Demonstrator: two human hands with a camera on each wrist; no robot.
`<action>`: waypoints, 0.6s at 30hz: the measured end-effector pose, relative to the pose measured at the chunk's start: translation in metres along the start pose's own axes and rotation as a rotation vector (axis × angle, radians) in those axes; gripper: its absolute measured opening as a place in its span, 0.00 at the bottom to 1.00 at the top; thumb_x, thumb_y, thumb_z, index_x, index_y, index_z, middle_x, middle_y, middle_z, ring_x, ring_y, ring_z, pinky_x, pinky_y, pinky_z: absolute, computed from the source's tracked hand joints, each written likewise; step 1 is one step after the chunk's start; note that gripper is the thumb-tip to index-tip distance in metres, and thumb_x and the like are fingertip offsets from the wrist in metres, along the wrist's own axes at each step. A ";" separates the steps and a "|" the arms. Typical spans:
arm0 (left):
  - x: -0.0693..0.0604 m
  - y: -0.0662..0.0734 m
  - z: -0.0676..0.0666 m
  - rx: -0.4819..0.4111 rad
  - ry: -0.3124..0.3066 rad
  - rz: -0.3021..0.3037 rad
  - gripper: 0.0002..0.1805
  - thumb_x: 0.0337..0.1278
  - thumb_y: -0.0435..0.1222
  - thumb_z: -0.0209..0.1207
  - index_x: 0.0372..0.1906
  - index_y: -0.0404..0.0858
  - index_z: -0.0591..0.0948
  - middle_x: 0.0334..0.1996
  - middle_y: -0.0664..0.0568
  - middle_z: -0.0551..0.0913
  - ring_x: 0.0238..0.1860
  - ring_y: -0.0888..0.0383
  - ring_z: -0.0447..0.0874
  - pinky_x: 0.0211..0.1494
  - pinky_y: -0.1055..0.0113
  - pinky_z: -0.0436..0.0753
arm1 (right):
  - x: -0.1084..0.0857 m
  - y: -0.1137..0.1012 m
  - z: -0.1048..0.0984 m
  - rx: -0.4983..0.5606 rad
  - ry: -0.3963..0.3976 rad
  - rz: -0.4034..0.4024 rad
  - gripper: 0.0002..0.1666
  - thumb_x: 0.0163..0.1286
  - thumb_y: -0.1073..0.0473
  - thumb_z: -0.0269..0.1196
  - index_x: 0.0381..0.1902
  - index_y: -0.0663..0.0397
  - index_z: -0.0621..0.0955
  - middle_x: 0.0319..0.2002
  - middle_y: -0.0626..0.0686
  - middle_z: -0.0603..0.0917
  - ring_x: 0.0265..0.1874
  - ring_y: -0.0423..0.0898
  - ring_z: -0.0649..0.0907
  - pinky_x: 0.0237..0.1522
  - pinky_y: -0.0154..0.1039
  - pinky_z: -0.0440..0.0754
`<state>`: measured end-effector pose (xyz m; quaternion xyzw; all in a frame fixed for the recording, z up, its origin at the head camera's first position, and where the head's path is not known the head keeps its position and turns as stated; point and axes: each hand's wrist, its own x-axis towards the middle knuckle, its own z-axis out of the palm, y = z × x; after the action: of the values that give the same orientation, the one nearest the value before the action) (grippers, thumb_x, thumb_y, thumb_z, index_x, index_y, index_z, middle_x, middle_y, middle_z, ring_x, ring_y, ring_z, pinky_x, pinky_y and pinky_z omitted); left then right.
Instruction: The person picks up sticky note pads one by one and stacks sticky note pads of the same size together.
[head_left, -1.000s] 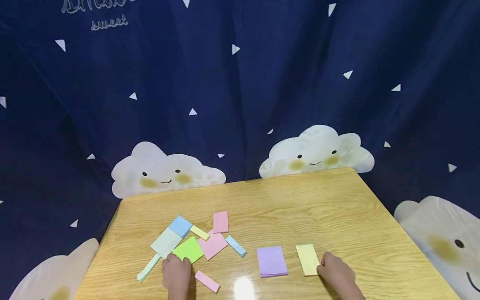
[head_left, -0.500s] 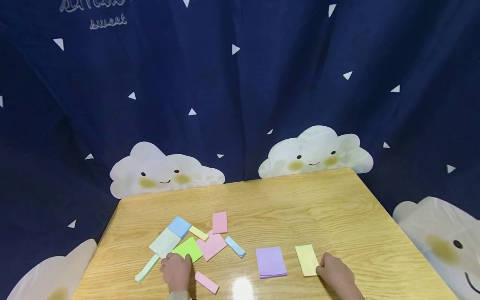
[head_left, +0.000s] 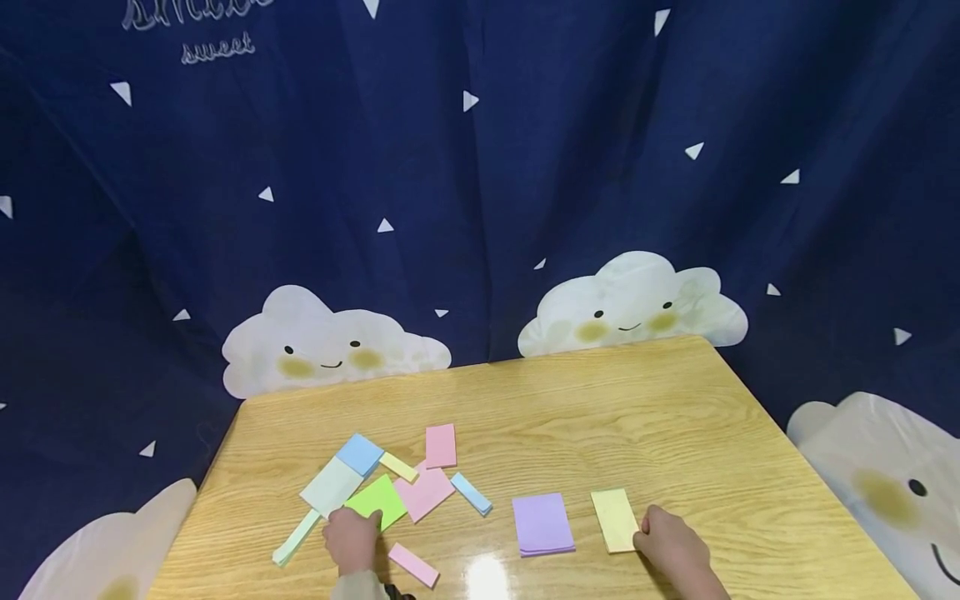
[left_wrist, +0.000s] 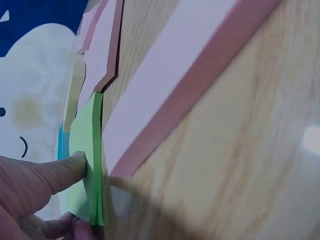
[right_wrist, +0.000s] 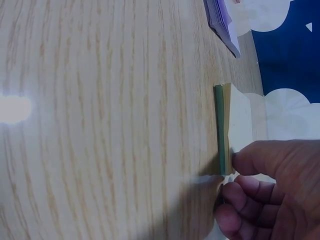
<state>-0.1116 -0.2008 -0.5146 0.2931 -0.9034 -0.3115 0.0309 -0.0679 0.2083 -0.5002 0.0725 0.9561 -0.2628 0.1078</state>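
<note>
My left hand [head_left: 351, 537] pinches the near corner of a lime-green sticky note pad [head_left: 381, 502], which lies on the table. In the left wrist view the thumb [left_wrist: 70, 170] sits on top of that pad, and the other fingertips meet its lower edge. At the right, my right hand [head_left: 672, 543] grips a corner of a pale yellow sticky note pad [head_left: 614, 520]. The right wrist view shows the thumb [right_wrist: 252, 159] against this pad's face, the other fingers curled at its end, and a green layer along its underside. Both pads appear to lie flat.
A purple pad [head_left: 543, 523] lies left of the yellow one. Around the green pad are a pink strip pad [head_left: 414, 565], pink pads [head_left: 441, 445], a blue strip pad [head_left: 471, 492], a small yellow strip [head_left: 399, 466], pale green pads [head_left: 331, 486] and a blue square [head_left: 361, 453].
Both hands keep their places on the same pads. More of the left sleeve and a dark wrist strap now shows at the bottom. The head view shifts very slightly.
</note>
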 end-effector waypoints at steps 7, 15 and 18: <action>-0.002 -0.001 -0.003 -0.095 -0.028 -0.038 0.33 0.41 0.36 0.62 0.39 0.13 0.59 0.32 0.19 0.66 0.36 0.26 0.69 0.37 0.42 0.72 | 0.000 0.001 0.000 0.002 -0.001 -0.004 0.05 0.51 0.62 0.55 0.22 0.55 0.70 0.16 0.48 0.68 0.15 0.43 0.66 0.17 0.37 0.63; -0.003 -0.005 -0.005 -0.096 -0.081 -0.032 0.33 0.41 0.36 0.62 0.39 0.11 0.61 0.34 0.21 0.67 0.39 0.28 0.69 0.41 0.44 0.72 | -0.001 0.001 0.000 0.018 -0.006 -0.013 0.04 0.52 0.62 0.55 0.23 0.55 0.70 0.15 0.48 0.67 0.15 0.43 0.65 0.17 0.36 0.62; -0.004 -0.005 -0.007 -0.115 -0.097 -0.019 0.31 0.41 0.36 0.62 0.39 0.12 0.63 0.35 0.21 0.68 0.39 0.28 0.70 0.42 0.45 0.72 | -0.002 0.001 0.000 0.021 -0.010 -0.013 0.04 0.53 0.63 0.55 0.23 0.55 0.70 0.15 0.48 0.66 0.14 0.42 0.65 0.17 0.35 0.61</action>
<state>-0.1039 -0.2053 -0.5113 0.2837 -0.8818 -0.3769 0.0008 -0.0660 0.2086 -0.5007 0.0659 0.9532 -0.2738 0.1101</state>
